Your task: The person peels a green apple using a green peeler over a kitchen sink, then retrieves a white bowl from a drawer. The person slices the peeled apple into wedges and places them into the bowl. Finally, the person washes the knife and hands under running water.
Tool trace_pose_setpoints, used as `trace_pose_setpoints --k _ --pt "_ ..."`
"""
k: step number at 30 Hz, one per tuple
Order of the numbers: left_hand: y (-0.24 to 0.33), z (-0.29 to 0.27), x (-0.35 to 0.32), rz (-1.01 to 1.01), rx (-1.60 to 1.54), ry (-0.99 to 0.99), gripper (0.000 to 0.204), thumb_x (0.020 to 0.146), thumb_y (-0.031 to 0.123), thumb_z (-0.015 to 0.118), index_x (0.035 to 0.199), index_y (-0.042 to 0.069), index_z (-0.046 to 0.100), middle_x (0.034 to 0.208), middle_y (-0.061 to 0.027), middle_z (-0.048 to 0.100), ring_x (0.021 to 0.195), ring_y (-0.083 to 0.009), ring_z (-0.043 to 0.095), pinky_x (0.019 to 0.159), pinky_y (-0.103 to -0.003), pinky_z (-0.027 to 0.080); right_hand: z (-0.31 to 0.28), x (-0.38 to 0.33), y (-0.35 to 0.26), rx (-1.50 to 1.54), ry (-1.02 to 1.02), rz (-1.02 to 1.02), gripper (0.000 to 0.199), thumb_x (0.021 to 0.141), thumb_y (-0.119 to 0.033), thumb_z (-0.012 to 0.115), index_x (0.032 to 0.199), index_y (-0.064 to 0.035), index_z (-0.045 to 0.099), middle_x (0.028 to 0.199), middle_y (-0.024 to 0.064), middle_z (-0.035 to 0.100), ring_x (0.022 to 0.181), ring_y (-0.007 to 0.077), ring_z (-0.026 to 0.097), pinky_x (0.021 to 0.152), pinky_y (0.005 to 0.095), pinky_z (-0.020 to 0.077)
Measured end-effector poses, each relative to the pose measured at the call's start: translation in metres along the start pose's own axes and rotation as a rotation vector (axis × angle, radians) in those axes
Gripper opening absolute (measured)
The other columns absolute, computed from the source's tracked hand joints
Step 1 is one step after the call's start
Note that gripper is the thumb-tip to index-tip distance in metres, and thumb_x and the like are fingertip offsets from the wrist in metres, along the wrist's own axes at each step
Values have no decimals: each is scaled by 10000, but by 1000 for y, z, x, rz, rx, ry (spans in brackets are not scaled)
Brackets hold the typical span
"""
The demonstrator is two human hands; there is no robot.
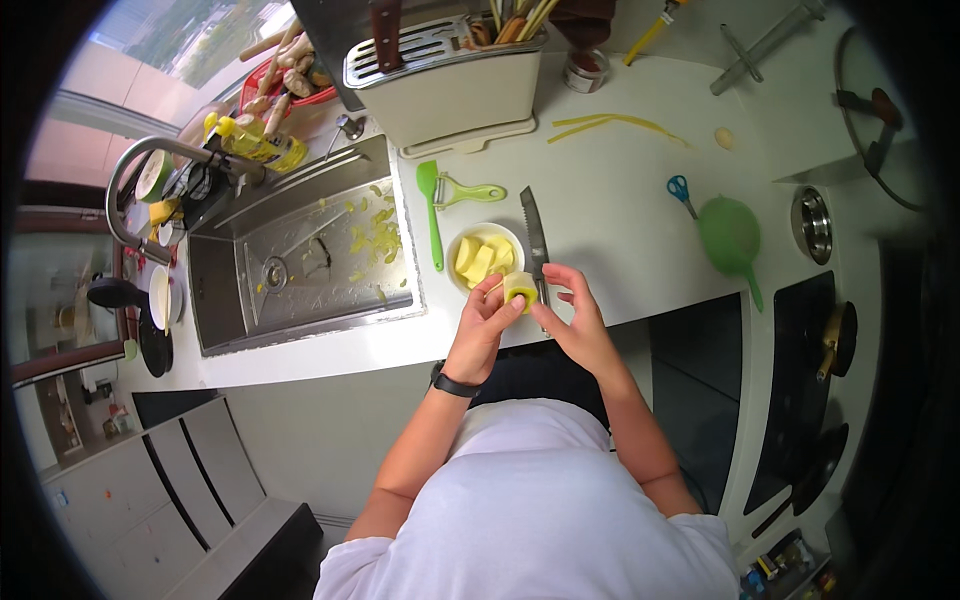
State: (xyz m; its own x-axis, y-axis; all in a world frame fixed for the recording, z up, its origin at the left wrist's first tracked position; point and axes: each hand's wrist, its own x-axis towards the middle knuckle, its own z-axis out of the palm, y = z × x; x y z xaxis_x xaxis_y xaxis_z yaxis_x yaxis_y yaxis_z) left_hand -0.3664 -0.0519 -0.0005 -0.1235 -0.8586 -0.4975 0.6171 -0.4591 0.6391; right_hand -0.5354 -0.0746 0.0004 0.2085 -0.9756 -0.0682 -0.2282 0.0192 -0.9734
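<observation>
Between the thumb and fingers of my left hand (480, 333) is a pale yellow-green chunk of peeled produce (519, 288); its exact kind is not clear. My right hand (580, 325) is just right of it, fingers apart and thumb close to the chunk. Behind my left hand stands a white bowl (453, 250) with several pale yellow chunks (482, 262). A serrated knife (535, 225) lies on the counter right of the bowl, its handle partly hidden by my hands. Left of the bowl are a green-handled peeler (470, 192) and a green brush-like utensil (433, 215).
To the left, a steel sink (330, 215) holds green peelings (375, 235). A white knife block (450, 95) stands behind. On the right are a green strainer (729, 236), blue-handled scissors (681, 193) and a metal bowl (811, 225). Yellow strips (610, 122) lie at the back.
</observation>
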Motion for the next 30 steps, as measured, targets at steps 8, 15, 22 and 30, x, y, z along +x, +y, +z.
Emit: trace_pose_setpoints --k 8,15,22,30 --pt "-22 26 30 -69 183 -54 780 891 215 707 1426 -58 209 1278 -134 557 1193 -168 501 1030 -302 369 -23 2 28 557 38 305 482 919 -214 658 1292 14 454 1177 135 601 1095 186 579 965 332 445" --pt "-34 58 102 -65 280 -23 901 913 532 579 1483 -40 179 1476 -152 334 1393 -241 296 1138 -406 201 -52 70 63 504 212 359 523 886 -268 703 1259 27 486 1063 95 645 966 122 579 835 270 457" --pt "-29 66 171 -3 231 130 796 951 540 480 1499 30 209 1540 -120 265 1412 -261 276 1136 -439 182 -63 175 112 257 242 437 642 802 -315 768 1254 41 482 992 95 642 925 166 586 800 302 471" --pt "-36 54 123 -162 297 62 615 972 388 513 1438 23 347 1401 -118 492 1282 -219 482 1085 -357 304 -79 215 136 49 69 374 590 818 -365 750 1213 0 510 1029 61 608 875 122 547 748 277 447"
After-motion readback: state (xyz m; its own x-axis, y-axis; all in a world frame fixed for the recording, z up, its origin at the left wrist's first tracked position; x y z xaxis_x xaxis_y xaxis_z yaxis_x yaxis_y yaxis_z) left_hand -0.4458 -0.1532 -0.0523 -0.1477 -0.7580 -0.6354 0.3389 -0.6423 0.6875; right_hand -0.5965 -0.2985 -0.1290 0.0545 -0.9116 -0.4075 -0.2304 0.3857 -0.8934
